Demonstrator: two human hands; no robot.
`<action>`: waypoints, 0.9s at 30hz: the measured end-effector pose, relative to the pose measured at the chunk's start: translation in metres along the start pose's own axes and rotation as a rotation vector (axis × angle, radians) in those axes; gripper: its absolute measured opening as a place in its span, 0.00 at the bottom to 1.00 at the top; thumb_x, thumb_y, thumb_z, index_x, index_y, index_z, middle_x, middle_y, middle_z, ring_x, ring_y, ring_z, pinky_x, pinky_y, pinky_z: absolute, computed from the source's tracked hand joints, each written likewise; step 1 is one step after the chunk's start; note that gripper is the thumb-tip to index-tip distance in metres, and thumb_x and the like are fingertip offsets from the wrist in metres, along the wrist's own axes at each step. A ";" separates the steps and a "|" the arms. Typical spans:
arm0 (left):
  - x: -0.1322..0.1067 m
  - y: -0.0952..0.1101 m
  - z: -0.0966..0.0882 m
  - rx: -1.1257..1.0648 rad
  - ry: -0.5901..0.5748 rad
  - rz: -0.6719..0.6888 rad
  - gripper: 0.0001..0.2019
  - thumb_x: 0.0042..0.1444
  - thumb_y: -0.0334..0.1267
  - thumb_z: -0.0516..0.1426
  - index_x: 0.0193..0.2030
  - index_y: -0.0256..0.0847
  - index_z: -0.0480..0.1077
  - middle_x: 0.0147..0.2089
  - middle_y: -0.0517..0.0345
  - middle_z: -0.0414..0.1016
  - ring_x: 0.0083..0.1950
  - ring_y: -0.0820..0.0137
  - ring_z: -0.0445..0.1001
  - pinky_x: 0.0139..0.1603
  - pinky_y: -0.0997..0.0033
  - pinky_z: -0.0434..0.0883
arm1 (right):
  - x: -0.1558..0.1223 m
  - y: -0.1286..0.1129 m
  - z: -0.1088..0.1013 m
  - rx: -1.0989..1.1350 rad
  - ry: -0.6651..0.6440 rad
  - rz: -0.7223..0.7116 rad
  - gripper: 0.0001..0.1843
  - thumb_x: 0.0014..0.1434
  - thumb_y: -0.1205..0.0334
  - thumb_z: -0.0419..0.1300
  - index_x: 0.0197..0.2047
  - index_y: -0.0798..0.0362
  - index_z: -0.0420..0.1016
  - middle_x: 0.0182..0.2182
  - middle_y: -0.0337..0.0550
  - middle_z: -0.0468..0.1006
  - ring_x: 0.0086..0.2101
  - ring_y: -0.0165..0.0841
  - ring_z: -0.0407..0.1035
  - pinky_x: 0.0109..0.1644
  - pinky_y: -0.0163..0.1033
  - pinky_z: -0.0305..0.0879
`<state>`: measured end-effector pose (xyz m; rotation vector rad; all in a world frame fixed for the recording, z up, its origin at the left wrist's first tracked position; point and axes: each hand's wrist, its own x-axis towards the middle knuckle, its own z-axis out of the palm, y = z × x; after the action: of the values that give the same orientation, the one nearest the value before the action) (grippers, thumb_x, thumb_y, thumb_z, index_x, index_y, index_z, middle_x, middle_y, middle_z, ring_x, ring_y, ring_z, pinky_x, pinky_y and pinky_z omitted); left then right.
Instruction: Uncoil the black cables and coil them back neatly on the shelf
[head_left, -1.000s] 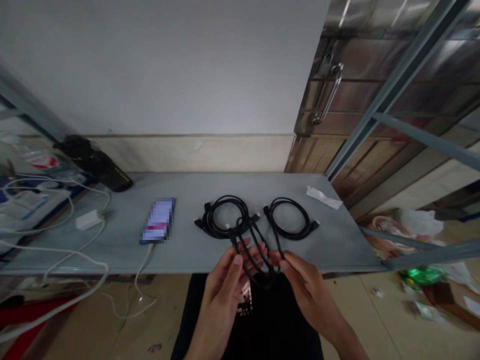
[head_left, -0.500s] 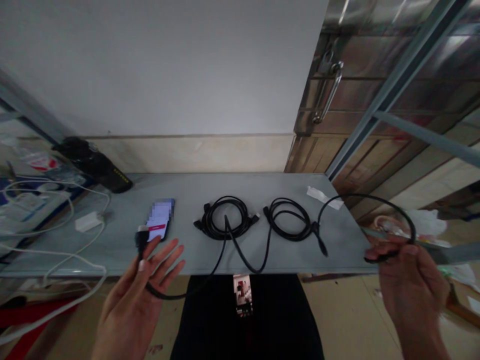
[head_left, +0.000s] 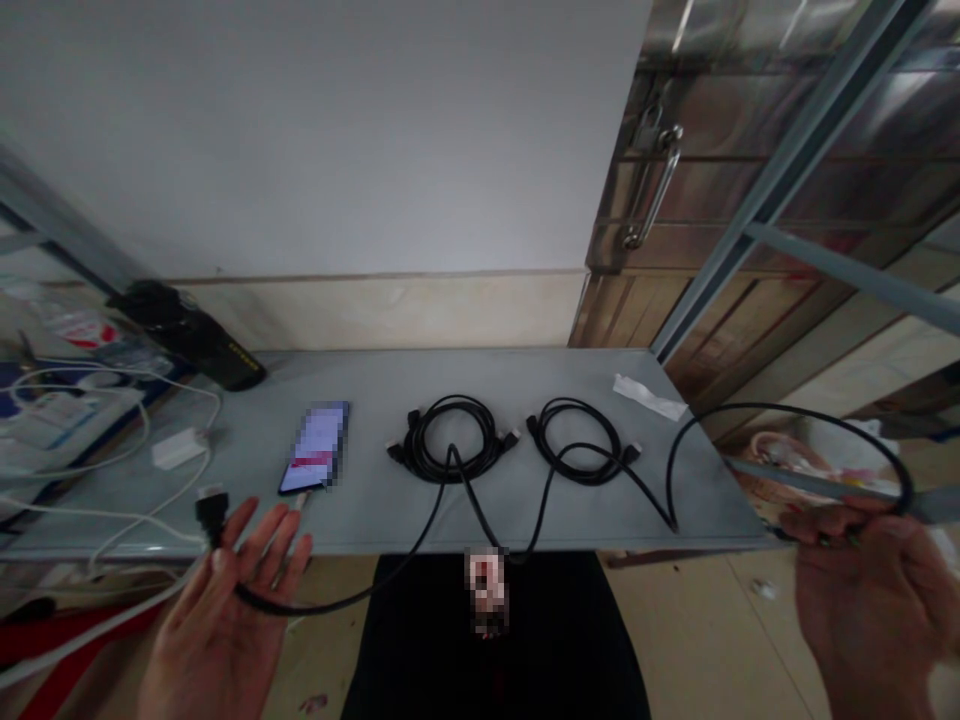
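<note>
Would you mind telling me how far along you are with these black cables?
Two black cables lie coiled on the grey table, a left coil and a right coil. A third cable is in hand, stretched uncoiled between the left hand and the right hand. Coiling it appears to be what is left.

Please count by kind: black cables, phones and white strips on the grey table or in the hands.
Coiled black cable bundles on the grey table: 2, left coil and right coil
Long uncoiled black cable, held between left hand and right hand: 1
Dark smartphone with lit screen: 1
Flat white strip: 1
Total: 5
</note>
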<state>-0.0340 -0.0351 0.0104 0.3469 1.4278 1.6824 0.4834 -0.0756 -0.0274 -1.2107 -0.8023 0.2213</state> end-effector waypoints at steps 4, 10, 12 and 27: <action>-0.002 -0.022 0.006 -0.050 -0.070 -0.038 0.20 0.71 0.56 0.65 0.65 0.54 0.81 0.65 0.57 0.86 0.79 0.58 0.72 0.81 0.55 0.69 | -0.010 0.001 0.010 0.150 -0.009 0.034 0.13 0.69 0.47 0.71 0.37 0.44 0.78 0.31 0.40 0.67 0.31 0.39 0.62 0.36 0.49 0.64; -0.011 -0.079 0.023 -0.211 -0.277 -0.259 0.29 0.73 0.57 0.63 0.77 0.57 0.71 0.70 0.47 0.83 0.78 0.53 0.74 0.81 0.48 0.68 | -0.054 -0.008 0.044 0.155 -0.507 0.011 0.17 0.83 0.51 0.54 0.43 0.47 0.76 0.31 0.39 0.74 0.32 0.36 0.72 0.37 0.42 0.71; -0.022 -0.088 0.032 -0.217 -0.331 -0.307 0.28 0.74 0.57 0.62 0.77 0.59 0.70 0.69 0.49 0.83 0.77 0.54 0.76 0.78 0.50 0.72 | -0.072 -0.016 0.059 0.087 -0.732 -0.012 0.18 0.85 0.54 0.49 0.44 0.47 0.74 0.32 0.39 0.76 0.33 0.35 0.74 0.38 0.40 0.72; -0.064 -0.053 0.089 -0.406 -0.602 -0.497 0.05 0.74 0.34 0.64 0.51 0.35 0.78 0.28 0.72 0.58 0.23 0.80 0.58 0.33 0.73 0.74 | -0.136 -0.024 0.154 -0.294 -1.364 -0.540 0.10 0.77 0.76 0.55 0.52 0.52 0.72 0.47 0.46 0.83 0.51 0.40 0.79 0.65 0.49 0.75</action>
<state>0.0878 -0.0276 0.0094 0.2160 0.6387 1.2632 0.2794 -0.0447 -0.0456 -0.9488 -2.3677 0.5006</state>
